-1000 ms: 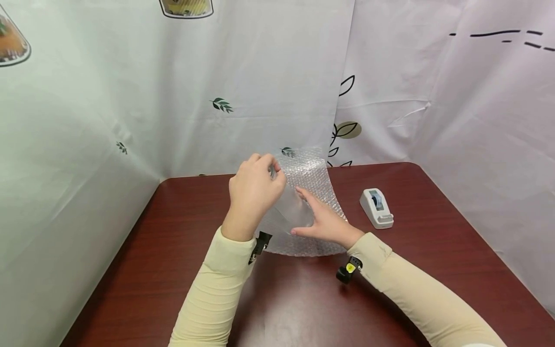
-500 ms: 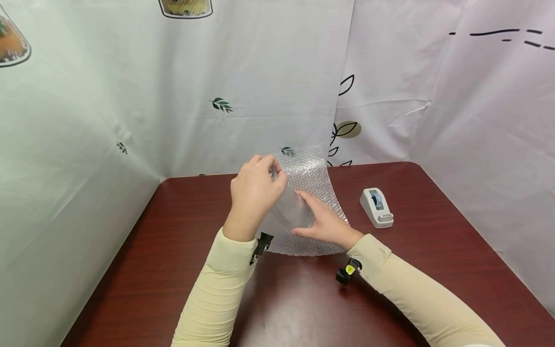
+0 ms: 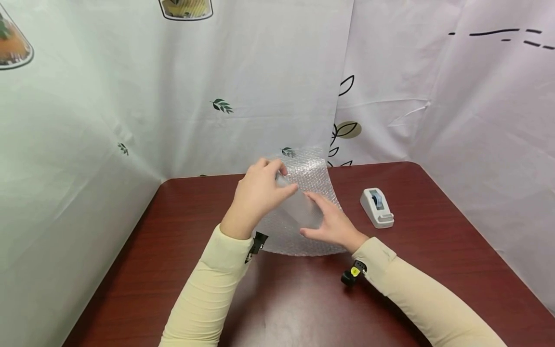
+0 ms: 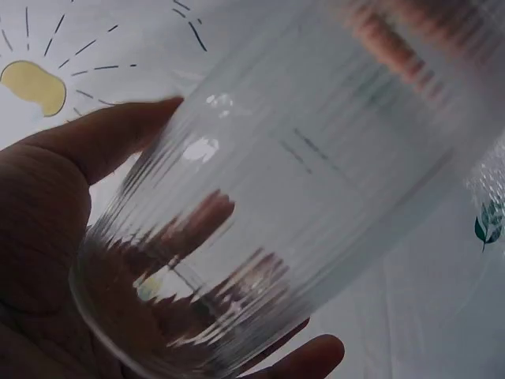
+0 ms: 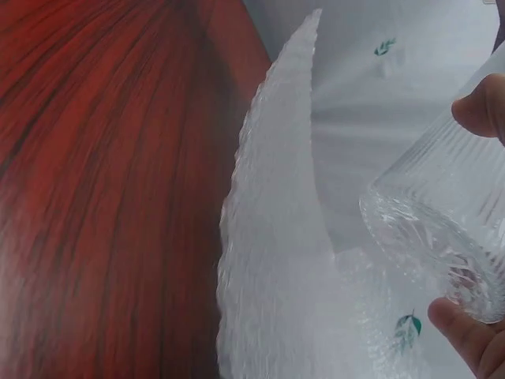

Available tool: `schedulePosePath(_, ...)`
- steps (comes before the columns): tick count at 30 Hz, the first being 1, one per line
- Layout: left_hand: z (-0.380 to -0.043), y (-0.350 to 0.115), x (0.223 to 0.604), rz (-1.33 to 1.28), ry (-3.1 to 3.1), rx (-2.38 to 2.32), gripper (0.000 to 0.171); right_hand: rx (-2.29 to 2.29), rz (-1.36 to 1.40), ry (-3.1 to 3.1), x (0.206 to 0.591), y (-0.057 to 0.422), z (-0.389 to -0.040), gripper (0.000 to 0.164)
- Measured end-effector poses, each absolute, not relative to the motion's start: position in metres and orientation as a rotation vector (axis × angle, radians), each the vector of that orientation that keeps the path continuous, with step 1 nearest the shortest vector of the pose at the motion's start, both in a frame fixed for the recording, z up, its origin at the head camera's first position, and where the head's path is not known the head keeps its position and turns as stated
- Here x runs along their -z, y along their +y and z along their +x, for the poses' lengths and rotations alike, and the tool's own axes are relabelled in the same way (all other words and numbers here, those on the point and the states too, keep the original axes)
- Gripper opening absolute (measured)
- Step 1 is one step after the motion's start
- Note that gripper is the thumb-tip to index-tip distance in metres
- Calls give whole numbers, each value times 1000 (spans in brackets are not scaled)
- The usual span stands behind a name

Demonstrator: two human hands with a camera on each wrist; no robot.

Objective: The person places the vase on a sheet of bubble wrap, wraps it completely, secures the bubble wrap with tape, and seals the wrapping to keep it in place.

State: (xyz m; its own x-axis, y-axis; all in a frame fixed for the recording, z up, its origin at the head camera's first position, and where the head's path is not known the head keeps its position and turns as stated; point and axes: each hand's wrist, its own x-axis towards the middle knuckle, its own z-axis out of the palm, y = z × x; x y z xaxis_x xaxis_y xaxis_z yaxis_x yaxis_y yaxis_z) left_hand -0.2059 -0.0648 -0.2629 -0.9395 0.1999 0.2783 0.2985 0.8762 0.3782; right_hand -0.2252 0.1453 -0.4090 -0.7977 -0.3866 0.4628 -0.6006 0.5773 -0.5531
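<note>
A clear, finely ribbed drinking glass (image 3: 299,208) is tilted above the bubble wrap, held between both hands in the head view. My left hand (image 3: 258,195) grips its upper left end; in the left wrist view the thumb and fingers wrap that end of the glass (image 4: 260,197). Around the lower right end my right hand (image 3: 333,224) spreads its thumb and fingers. Close up in the right wrist view, a thumb and finger hold the glass (image 5: 442,197) from two sides near its patterned base. My right palm is hidden there.
The bubble wrap sheet (image 3: 316,178) lies on the dark red table (image 3: 182,250), its edges curling up. A white tape dispenser (image 3: 376,208) stands to the right of it. Printed white cloth (image 3: 269,82) hangs as walls behind and beside the table.
My left hand has moved slightly right and its thumb has shifted out along the glass. My right hand has moved a little to the right. The bubble wrap and tape dispenser stay put.
</note>
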Motion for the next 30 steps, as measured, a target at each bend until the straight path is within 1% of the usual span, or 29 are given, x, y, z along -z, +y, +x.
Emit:
schedulePosePath(9,-205,-73,270,-628,-2852,342,61,-967,865,-2433,415,158,-228,87)
schedulePosePath(15,-201,-72,277,-740,-2717,27,72,-878,883,-2369,412,162,-230,86)
schedulePosePath(19,-197,-68,282,-772,-2639,-144,74,-802,899,-2341,406,166,-232,85)
schedulePosePath(22,-195,-65,287,-796,-2604,-237,73,-754,924,-2330,402,168,-233,84)
schedulePosePath(26,-192,-62,293,-795,-2589,-286,71,-709,947,-2325,398,170,-231,84)
schedulePosePath(30,-190,-59,301,-785,-2588,-303,74,-675,983,-2312,398,173,-230,81)
